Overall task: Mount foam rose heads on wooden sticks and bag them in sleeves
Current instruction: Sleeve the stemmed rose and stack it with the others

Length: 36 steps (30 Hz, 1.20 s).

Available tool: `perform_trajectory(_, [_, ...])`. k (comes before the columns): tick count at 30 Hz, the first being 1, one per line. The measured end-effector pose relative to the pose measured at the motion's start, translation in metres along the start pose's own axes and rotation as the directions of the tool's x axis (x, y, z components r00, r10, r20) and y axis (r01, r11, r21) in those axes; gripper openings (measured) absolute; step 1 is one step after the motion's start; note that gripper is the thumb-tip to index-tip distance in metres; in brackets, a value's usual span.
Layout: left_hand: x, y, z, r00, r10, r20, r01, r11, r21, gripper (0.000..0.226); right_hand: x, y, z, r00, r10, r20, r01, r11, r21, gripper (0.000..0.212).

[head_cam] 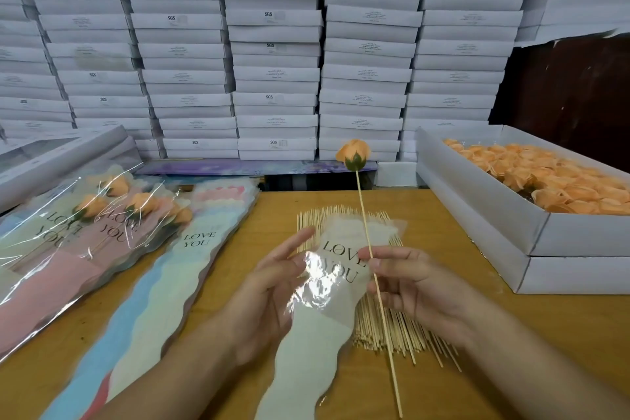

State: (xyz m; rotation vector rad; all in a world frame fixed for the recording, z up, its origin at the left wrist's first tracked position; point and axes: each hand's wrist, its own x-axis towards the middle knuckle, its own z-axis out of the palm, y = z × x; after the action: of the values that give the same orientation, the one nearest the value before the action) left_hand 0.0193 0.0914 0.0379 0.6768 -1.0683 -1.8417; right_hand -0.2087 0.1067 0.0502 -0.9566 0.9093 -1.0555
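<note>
An orange foam rose head [353,152] sits on top of a long wooden stick [363,211] that stands nearly upright. My right hand [409,278] pinches the stick at mid-length between thumb and fingers. My left hand [272,286] holds a pale "LOVE YOU" sleeve [317,327] from its left side, thumb on the clear front. The sleeve hangs between both hands, over a pile of loose sticks [385,324] on the table.
A white box of orange rose heads [559,181] stands at the right on another white box [579,274]. Bagged roses [88,225] and a stack of unused sleeves [177,266] lie at the left. Stacked white boxes [276,51] form a wall behind the wooden table [511,334].
</note>
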Motion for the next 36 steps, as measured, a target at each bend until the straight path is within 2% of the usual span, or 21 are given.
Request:
perform_trajectory(5, [0.003,0.0,-0.001,0.997,0.017,-0.08,-0.02,0.999,-0.048,0.075,-0.005,0.002,0.008,0.993,0.077,0.093,-0.065,0.99,-0.127,0.028])
perform_trajectory(10, [0.0,0.0,-0.004,0.997,-0.035,-0.068,0.036,0.999,0.012,0.034,-0.008,0.01,0.018,0.974,0.154,0.164,-0.119,0.972,-0.204,0.022])
perform_trajectory(13, [0.001,-0.004,-0.008,0.986,-0.046,-0.16,0.059,0.995,0.083,0.035,-0.009,0.011,0.021,0.966,0.178,0.185,-0.132,0.963,-0.236,0.023])
perform_trajectory(16, [0.001,-0.007,-0.005,0.984,-0.024,-0.174,0.052,0.986,0.158,0.01,-0.01,0.011,0.02,0.962,0.183,0.201,-0.135,0.963,-0.234,0.02])
perform_trajectory(24, [0.003,-0.01,-0.008,0.979,-0.013,-0.203,0.054,0.978,0.201,0.018,-0.008,0.006,0.017,0.994,0.065,0.088,-0.046,0.978,-0.203,0.026])
perform_trajectory(28, [0.003,-0.01,-0.012,0.978,-0.036,-0.205,0.082,0.972,0.221,0.029,-0.004,0.007,0.012,1.0,0.0,0.024,0.004,0.985,-0.172,0.019])
perform_trajectory(32, [0.002,-0.011,-0.01,0.987,-0.059,-0.148,0.09,0.973,0.213,0.01,-0.002,0.007,0.009,1.0,-0.028,-0.009,0.026,0.984,-0.174,0.026])
perform_trajectory(36, [0.002,-0.012,-0.009,0.985,-0.085,-0.15,0.117,0.97,0.214,0.01,0.0,0.008,0.008,0.999,-0.032,-0.016,0.029,0.985,-0.169,0.022])
